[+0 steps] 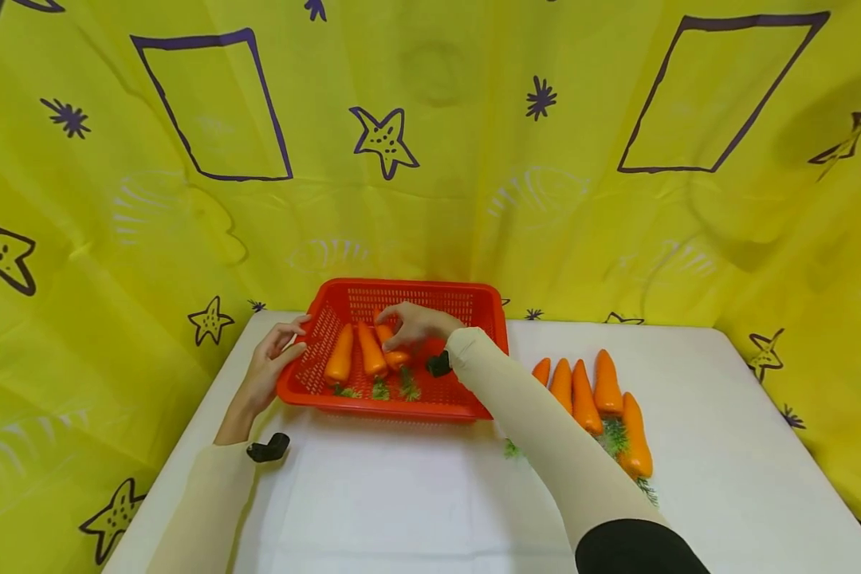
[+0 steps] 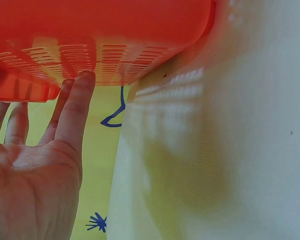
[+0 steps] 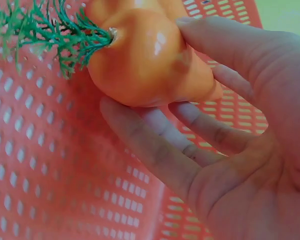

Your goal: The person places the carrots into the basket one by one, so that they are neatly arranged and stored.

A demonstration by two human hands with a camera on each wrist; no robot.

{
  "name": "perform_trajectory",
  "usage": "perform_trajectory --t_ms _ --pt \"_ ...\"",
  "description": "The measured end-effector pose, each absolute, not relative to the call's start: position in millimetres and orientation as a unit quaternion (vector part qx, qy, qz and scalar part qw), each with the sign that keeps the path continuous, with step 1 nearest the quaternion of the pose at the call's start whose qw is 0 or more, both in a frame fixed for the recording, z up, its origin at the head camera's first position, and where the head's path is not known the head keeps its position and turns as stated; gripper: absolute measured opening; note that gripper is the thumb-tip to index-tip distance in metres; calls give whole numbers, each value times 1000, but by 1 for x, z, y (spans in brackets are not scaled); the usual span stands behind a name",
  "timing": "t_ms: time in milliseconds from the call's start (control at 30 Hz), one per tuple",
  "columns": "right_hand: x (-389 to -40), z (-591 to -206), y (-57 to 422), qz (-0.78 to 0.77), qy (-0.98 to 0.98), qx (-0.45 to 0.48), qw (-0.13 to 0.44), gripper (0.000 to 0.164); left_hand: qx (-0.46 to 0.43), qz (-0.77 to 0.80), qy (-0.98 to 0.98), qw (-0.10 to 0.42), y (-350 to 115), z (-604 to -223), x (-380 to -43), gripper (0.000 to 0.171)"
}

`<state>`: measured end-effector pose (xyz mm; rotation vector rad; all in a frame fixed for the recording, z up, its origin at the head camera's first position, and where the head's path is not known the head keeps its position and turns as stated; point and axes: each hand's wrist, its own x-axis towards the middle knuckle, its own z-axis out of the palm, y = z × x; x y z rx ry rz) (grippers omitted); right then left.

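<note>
Pinching a carrot (image 3: 145, 62), likely light, stiff, best held by its thick end, occupies the right hand (image 1: 418, 323); the left hand (image 1: 263, 367), fingers extended, touches the basket (image 1: 402, 408).

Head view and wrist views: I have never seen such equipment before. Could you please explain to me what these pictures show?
There is no robot here, only a person's left hand and right hand, both bare. The wide picture comes from a camera worn on the head, looking forward and down. The other two come from cameras worn on the wrists, each showing that hand's work. On the white table stands a red basket with three carrots visible inside; at least five more carrots lie to its right, some partly behind the sleeve. The right hand holds the rightmost carrot in the basket between thumb and fingers. The left hand touches the basket's left end. A yellow patterned cloth hangs behind.
</note>
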<state>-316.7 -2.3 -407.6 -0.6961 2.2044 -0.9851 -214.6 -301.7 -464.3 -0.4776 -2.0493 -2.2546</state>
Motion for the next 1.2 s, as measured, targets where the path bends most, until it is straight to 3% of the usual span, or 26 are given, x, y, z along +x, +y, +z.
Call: perform_trajectory --t_ms 667,1200 --pt "-304 -429 -15 -434 808 -210 338 65 -150 -725 -671 32 -299 -464 -217 22" --pt "-305 -430 -15 -358 846 -274 285 65 -152 -732 -664 32 -302 -464 -216 21"
